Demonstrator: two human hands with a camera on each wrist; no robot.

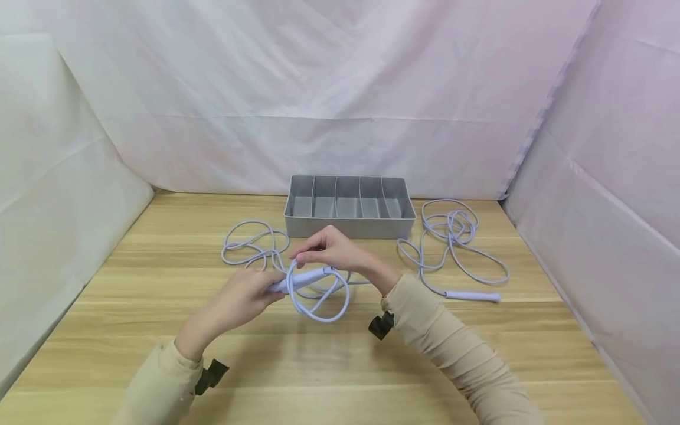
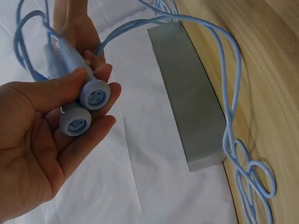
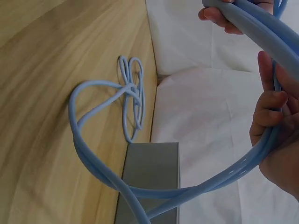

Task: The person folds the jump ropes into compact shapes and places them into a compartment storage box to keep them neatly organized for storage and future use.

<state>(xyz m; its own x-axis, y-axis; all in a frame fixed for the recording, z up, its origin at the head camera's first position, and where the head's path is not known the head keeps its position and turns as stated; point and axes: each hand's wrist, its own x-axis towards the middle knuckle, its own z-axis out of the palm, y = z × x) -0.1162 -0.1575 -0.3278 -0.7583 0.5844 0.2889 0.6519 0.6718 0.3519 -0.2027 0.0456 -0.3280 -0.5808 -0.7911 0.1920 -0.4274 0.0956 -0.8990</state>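
My left hand (image 1: 249, 298) grips two pale blue jump rope handles (image 1: 305, 280) side by side; in the left wrist view their round end caps (image 2: 95, 94) face the camera. Thin blue rope runs from the handles and hangs in a loop (image 1: 348, 298) beside them. Just above the handles, my right hand (image 1: 334, 249) pinches the rope, its fingers curled round the strands (image 3: 252, 156) in the right wrist view. More of the rope lies in loose coils (image 1: 225, 251) on the table to the left.
Behind the hands stands a grey box (image 1: 350, 228) with several compartments. To its right lies more tangled blue rope (image 1: 451, 239), ending in another handle (image 1: 473, 296). White cloth (image 1: 223, 136) hangs round the back and sides of the wooden table (image 1: 319, 366).
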